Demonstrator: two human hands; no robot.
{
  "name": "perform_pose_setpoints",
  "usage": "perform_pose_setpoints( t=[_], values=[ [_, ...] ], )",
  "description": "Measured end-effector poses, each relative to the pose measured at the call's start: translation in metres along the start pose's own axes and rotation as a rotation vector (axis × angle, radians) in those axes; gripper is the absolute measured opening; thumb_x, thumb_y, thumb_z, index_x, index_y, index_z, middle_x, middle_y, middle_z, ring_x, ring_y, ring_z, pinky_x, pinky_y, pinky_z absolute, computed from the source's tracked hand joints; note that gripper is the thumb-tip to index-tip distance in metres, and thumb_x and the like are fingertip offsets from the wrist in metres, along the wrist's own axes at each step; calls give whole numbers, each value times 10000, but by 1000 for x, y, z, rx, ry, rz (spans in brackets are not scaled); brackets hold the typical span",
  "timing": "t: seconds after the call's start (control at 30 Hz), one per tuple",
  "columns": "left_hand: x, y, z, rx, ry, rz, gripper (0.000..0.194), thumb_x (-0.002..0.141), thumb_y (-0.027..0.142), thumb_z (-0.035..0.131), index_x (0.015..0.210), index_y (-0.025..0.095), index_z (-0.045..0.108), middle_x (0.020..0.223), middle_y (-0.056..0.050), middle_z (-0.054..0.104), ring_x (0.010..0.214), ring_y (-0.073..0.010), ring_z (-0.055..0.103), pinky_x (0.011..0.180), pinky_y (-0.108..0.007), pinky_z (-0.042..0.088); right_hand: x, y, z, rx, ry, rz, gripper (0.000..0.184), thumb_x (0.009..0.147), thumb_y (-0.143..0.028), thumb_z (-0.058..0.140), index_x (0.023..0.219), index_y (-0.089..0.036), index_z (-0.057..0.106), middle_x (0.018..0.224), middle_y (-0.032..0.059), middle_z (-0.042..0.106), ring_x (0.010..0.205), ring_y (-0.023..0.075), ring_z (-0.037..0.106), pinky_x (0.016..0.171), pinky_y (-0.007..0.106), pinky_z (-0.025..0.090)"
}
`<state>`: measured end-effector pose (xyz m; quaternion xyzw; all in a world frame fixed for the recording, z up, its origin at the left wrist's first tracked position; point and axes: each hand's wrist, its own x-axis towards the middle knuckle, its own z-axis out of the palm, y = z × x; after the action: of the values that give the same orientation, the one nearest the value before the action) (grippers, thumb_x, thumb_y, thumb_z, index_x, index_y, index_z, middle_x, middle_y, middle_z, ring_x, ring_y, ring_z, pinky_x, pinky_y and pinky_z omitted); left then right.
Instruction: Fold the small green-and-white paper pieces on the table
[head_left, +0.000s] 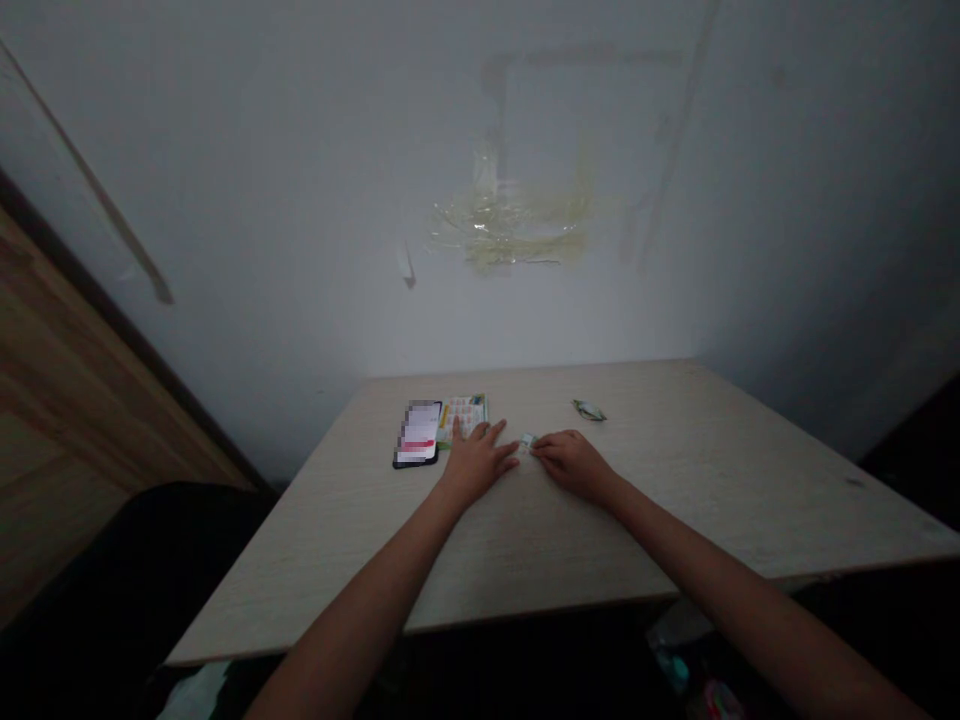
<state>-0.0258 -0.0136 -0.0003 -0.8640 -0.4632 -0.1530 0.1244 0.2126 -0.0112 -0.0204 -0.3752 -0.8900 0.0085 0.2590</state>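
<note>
My left hand (480, 462) lies with its fingers spread on the table, the fingertips over the lower edge of a printed paper sheet (466, 412). A small pale piece with a bluish-green patch (527, 440) lies between my two hands. My right hand (576, 463) is closed, its fingertips pinched together at the right edge of that piece. What the small piece is, I cannot make out. Left of the sheet, a phone (418, 437) with a lit screen lies flat in a dark case.
A small crumpled wrapper-like thing (589, 410) lies beyond my right hand. The light wooden table (675, 440) meets a wall with peeling clear tape (517, 230). At the left are a wooden panel (60, 400) and something dark; blurred objects show below the table's front edge.
</note>
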Motion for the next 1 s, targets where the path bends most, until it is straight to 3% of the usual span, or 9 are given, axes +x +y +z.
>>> perform_pose_setpoints(
  t=[0.2, 0.43, 0.7, 1.0],
  values=[
    [3, 3, 2, -62, 7, -14, 302, 939, 496, 516, 1157, 386, 695, 1477, -40, 500, 1307, -311, 478, 1121, -743, 95, 1, 2, 1, -20, 9, 16, 298, 889, -165, 556, 1128, -241, 717, 1138, 73, 713, 1058, 222, 638, 958, 412, 434],
    [4, 3, 4, -110, -19, -83, 284, 932, 496, 530, 1138, 404, 703, 1467, -40, 507, 1307, -308, 470, 1112, -753, 53, 1, 2, 0, 18, 11, 24, 301, 885, -151, 554, 1121, -231, 723, 1143, 68, 715, 1065, 230, 637, 970, 418, 437],
    [6, 1, 5, -70, -1, -19, 261, 932, 464, 547, 1133, 399, 702, 1424, -30, 544, 1314, -305, 445, 1117, -741, -3, 2, 5, 4, 65, 35, 15, 289, 879, -151, 562, 1089, -238, 741, 1113, 66, 727, 1035, 222, 653, 961, 398, 465],
    [10, 0, 4, -156, -7, -66, 300, 964, 468, 478, 1008, 372, 759, 1318, -27, 589, 1275, -278, 473, 1124, -733, 41, 3, 4, 3, 111, 47, 49, 260, 875, -170, 564, 1039, -228, 757, 1104, 68, 729, 1026, 228, 658, 957, 402, 481]
  ],
)
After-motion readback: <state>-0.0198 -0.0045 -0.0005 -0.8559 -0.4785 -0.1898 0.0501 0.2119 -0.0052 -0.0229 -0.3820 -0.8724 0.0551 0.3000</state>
